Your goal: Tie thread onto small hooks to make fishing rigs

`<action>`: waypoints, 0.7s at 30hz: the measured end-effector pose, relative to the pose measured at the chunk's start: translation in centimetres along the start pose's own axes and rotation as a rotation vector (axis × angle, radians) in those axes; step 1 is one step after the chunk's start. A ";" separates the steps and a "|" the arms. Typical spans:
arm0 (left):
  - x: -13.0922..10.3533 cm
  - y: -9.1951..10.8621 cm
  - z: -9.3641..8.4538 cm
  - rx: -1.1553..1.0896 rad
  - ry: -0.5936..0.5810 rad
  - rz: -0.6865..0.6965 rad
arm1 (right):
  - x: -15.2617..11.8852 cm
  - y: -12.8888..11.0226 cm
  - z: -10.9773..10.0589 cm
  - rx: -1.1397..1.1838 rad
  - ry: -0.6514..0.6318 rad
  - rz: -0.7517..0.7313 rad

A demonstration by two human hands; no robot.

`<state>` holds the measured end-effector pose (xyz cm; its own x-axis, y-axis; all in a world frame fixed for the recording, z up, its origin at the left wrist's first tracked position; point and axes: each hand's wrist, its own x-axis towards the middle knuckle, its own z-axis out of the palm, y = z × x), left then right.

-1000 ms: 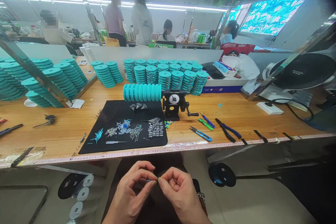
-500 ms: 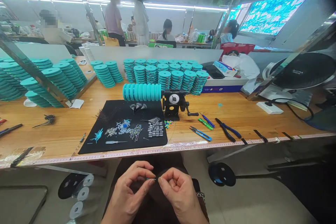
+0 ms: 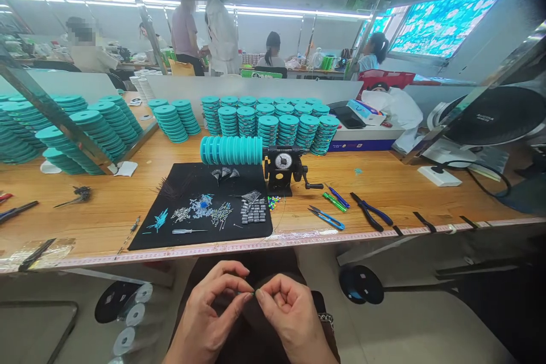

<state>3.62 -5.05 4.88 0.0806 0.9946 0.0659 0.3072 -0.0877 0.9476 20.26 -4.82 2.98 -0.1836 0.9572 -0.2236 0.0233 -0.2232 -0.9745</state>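
Observation:
My left hand (image 3: 212,310) and my right hand (image 3: 292,314) meet fingertip to fingertip above my lap, in front of the table's edge. Each is closed in a pinch. A tiny dark green piece (image 3: 253,293) shows where the tips come together; it is too small to name, and the fingers cover most of it. Nearest on the table lies a black mat (image 3: 164,236) carrying small parts in groups: turquoise tubes (image 3: 160,219), clear beads (image 3: 199,206), metal pins (image 3: 220,214) and grey cylinders (image 3: 253,211). A small screwdriver (image 3: 187,231) rests along the mat's front.
Behind the mat stands a hand-cranked winder (image 3: 282,169) loaded with turquoise spools (image 3: 230,151). Thread snips (image 3: 326,218) and pliers (image 3: 370,211) lie to its right. Stacked spools (image 3: 268,131) line the back. A fan (image 3: 490,116) is at right; people (image 3: 222,34) are beyond the partition.
My right fingertips have shifted slightly left, closing the small gap to the left ones. In the background, the standing people have moved closer together.

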 end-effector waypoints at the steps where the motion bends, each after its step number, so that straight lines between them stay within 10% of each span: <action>1: 0.0 0.0 0.0 0.008 0.005 0.004 | 0.0 0.0 0.0 0.000 0.002 -0.009; 14: -0.5 -1.5 0.8 -0.313 -0.039 -0.145 | 0.2 0.9 0.3 0.470 -0.152 0.114; 21: -0.3 -1.8 1.4 -0.502 -0.017 -0.189 | 0.1 0.8 0.3 0.289 -0.168 0.046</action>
<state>4.38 -5.29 2.71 0.0845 0.9890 -0.1216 -0.1728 0.1347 0.9757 19.94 -4.93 2.14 -0.3492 0.9065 -0.2374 -0.2400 -0.3314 -0.9124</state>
